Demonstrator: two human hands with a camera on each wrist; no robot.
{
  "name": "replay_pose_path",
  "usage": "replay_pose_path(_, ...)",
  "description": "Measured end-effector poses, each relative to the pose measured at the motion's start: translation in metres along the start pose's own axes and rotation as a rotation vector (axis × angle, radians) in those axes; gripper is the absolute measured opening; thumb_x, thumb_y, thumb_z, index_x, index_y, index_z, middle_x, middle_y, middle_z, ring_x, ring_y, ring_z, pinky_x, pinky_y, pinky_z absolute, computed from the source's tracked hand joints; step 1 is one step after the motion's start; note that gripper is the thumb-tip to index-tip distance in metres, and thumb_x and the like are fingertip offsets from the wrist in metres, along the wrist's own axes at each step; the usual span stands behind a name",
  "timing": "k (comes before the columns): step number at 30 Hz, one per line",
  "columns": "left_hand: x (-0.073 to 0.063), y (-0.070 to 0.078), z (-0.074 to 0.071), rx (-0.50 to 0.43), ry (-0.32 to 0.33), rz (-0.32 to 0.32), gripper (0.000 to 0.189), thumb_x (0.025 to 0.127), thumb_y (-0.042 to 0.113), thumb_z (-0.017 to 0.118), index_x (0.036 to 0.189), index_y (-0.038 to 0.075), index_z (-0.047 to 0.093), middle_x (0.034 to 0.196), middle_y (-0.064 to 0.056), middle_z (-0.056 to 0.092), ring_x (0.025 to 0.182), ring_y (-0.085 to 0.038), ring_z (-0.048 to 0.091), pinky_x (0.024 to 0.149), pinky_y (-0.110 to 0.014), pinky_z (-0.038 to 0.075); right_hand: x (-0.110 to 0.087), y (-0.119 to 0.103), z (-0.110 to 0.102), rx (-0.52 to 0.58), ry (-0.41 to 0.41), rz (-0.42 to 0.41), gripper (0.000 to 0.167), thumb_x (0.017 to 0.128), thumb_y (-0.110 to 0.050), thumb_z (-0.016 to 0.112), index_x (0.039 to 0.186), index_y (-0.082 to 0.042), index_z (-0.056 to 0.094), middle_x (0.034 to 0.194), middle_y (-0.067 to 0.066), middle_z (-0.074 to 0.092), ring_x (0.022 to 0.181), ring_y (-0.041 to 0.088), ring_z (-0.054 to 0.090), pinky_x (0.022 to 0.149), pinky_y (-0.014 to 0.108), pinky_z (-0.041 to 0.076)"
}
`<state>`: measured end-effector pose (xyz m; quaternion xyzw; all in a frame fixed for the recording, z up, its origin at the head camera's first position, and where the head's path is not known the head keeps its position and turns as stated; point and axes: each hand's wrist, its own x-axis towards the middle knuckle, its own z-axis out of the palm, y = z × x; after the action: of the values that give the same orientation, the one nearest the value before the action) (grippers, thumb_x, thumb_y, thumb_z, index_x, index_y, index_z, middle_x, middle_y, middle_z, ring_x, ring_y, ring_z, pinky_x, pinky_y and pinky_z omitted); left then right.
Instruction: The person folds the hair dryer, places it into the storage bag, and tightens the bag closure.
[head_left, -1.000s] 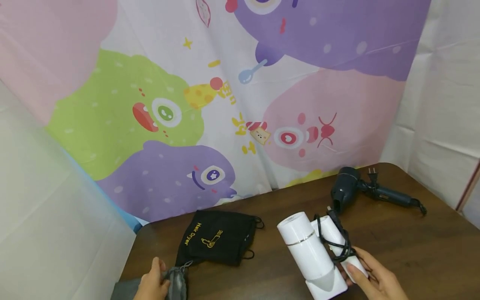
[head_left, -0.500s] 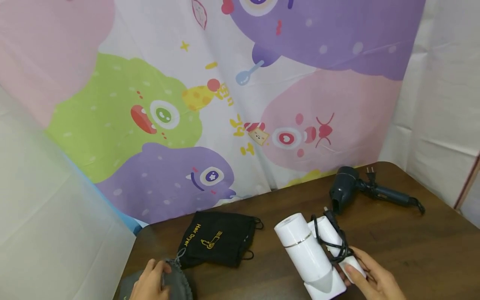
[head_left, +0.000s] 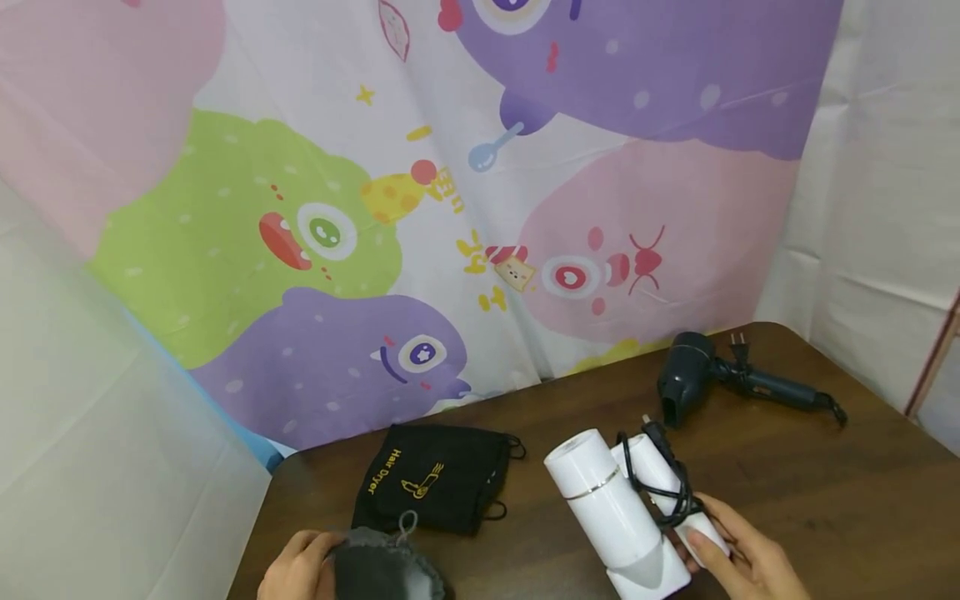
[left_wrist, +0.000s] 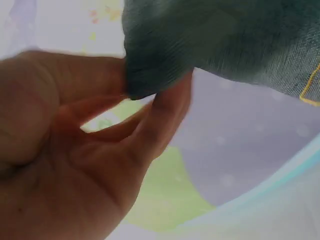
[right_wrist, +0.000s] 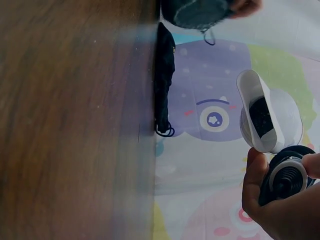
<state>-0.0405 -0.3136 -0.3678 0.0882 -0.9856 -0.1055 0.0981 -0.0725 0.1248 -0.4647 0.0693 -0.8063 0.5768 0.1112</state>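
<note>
My left hand [head_left: 296,568] pinches the edge of a dark grey drawstring pouch [head_left: 378,571] at the lower left. In the left wrist view its cloth [left_wrist: 180,45] sits between thumb and fingers [left_wrist: 170,115]. The pouch's gathered mouth and cord loop point right. A folded white hair dryer [head_left: 611,521] is gripped by its handle in my right hand [head_left: 750,554], a black cord [head_left: 678,500] wound around that handle. The right wrist view shows its flat white nozzle [right_wrist: 257,112] and the handle's dark round end [right_wrist: 285,180]. The pouch's bottom is out of the head view.
A black pouch [head_left: 431,479] printed "Hair Dryer" lies flat on the brown table [head_left: 817,500], behind the grey one. At the back right lies a dark hair dryer [head_left: 686,379] with its cord wrapped. A cartoon cloth [head_left: 480,208] hangs behind the table.
My left hand has raised the grey pouch and swung it to the right, so its gathered mouth shows. The right hand keeps holding the white hair dryer nearly still.
</note>
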Motion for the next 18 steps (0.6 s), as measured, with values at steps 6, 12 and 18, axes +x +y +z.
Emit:
replay_pose_path(6,-0.015,0.037,-0.011,0.016,0.035,0.041,0.036,0.085,-0.007,0.061,0.112,0.014,0.054,0.075,0.004,0.043,0.05,-0.013,0.035,0.047,-0.035,0.033,0.001,0.001,-0.002,0.039,-0.022,0.025,0.035,0.099,-0.006,0.061,0.133,0.001,0.054,0.09,0.0,0.071,0.071,0.011,0.067,0.063,0.029,0.056)
replay_pose_path(12,-0.013,0.06,-0.009,-0.091,0.347,0.487,0.042,0.068,-0.022,0.058,0.08,0.018,0.055,0.087,0.007,0.034,0.059,0.003,0.026,0.047,-0.02,0.027,0.001,0.0,-0.002,0.056,-0.015,0.002,0.034,0.099,-0.003,0.06,0.132,0.002,0.054,0.088,-0.001,0.071,0.07,0.011,0.066,0.063,0.029,0.056)
replay_pose_path(18,-0.001,0.093,-0.016,-0.008,0.593,0.659,0.025,0.071,0.002,0.049,0.088,0.004,0.067,0.097,-0.011,0.056,0.076,-0.022,0.051,0.052,-0.033,0.046,0.002,-0.001,-0.007,0.068,-0.026,0.01,0.034,0.1,-0.005,0.057,0.133,0.003,0.053,0.09,0.0,0.071,0.072,0.012,0.066,0.063,0.029,0.056)
